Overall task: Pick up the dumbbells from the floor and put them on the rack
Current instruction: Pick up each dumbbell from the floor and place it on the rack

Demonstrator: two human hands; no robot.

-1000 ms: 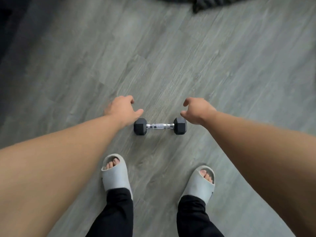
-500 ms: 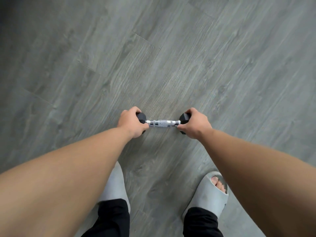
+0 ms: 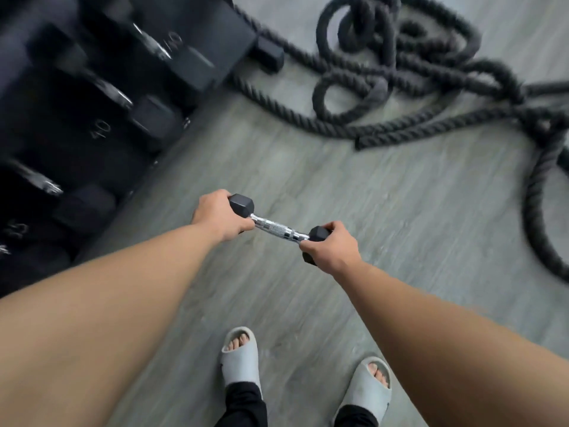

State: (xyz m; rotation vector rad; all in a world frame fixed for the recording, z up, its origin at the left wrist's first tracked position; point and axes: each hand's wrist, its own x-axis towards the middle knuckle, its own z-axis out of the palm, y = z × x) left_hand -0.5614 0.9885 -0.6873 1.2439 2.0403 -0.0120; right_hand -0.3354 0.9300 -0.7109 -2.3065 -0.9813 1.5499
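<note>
Small hex dumbbell (image 3: pixel 278 228) is now off the floor (image 3: pixel 385 211); half a second ago it lay flat on the boards with both hands just closing on its ends. Left hand (image 3: pixel 220 218) is wrapped around the far black head, right hand (image 3: pixel 332 248) around the near one, fingers curled tight on each, chrome knurled grip bare between them. The bar sits tilted, left end further from the person than the right. The view has also swung: the rack (image 3: pixel 77 112) now shows at the left, dark, blurred, carrying larger dumbbells with numbers I can partly read, one a 40. A coiled black battle rope (image 3: pixel 400 72) lies on the floor ahead and to the right, well apart from the hands. Grey slides (image 3: pixel 240 359) are planted below. Judgement: pickup is done, carry phase under way; what remains is turning left and finding a free slot. I cannot tell from here which slot is open.
</note>
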